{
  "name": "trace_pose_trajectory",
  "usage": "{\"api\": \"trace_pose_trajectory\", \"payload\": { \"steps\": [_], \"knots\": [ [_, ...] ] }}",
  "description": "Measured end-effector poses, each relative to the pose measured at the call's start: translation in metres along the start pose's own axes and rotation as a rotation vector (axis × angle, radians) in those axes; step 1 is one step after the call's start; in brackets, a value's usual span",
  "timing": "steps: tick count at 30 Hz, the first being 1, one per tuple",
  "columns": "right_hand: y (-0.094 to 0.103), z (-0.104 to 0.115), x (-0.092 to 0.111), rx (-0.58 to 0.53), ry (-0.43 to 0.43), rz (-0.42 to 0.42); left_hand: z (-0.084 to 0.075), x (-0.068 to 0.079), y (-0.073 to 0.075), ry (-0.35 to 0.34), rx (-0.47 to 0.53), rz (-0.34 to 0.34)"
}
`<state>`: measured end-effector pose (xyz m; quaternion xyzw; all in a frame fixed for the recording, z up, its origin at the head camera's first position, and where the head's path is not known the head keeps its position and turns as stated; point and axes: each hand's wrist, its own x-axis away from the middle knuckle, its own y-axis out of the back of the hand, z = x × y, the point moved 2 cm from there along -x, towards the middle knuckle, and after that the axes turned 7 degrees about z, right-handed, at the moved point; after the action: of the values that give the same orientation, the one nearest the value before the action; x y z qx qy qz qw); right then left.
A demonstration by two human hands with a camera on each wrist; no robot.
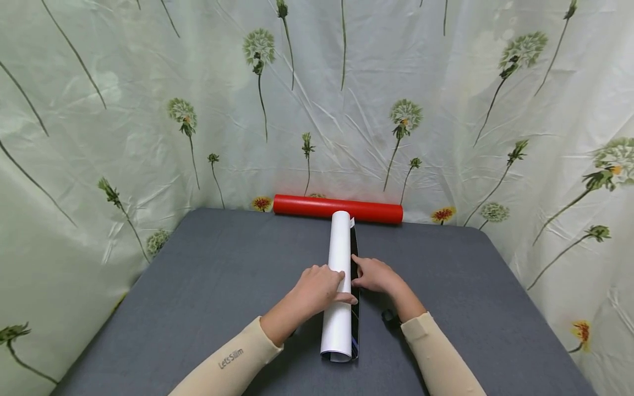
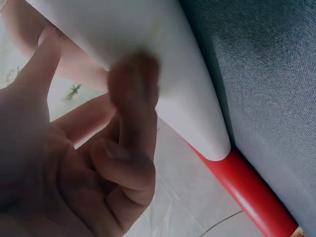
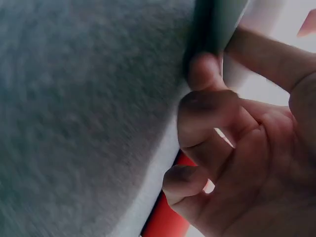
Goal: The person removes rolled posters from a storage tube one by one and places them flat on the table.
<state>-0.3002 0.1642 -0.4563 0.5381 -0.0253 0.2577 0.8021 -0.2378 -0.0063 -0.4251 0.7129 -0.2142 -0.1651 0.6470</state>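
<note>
Left hand [image 1: 316, 287] curls round a white roll [image 1: 340, 239]; right hand [image 1: 375, 275] pinches its dark flap [image 1: 355, 322]; from here, it looks light, springy, creasable; best held mid-length.

The roll [image 1: 339, 247] is white, black along its right edge. The far tube [image 1: 309, 205] is red, the table [image 1: 238, 258] dark grey. Sleeves [image 1: 247, 344] are cream, the curtain [image 1: 337, 129] pale, floral in green.

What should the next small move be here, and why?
Probably the right hand should ease the dark strip snugly against the white roll: the strip stands along the roll's right side, that hand's fingertips touch it, and the left hand, resting on the roll, could steady it.
</note>
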Motion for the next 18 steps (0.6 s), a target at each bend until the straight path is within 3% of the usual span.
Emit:
{"api": "trace_pose_trajectory", "payload": {
  "steps": [8, 13, 18],
  "knots": [
    [-0.004, 0.0, -0.005, 0.013, -0.013, -0.009, -0.004, -0.005, -0.009, 0.026, -0.118, -0.18],
    [-0.006, -0.002, -0.007, -0.057, -0.034, 0.01, -0.006, -0.011, -0.021, 0.069, -0.118, -0.264],
    [-0.007, -0.006, -0.008, -0.138, -0.035, 0.025, -0.004, -0.013, -0.024, 0.105, -0.109, -0.315]
  ]
}}
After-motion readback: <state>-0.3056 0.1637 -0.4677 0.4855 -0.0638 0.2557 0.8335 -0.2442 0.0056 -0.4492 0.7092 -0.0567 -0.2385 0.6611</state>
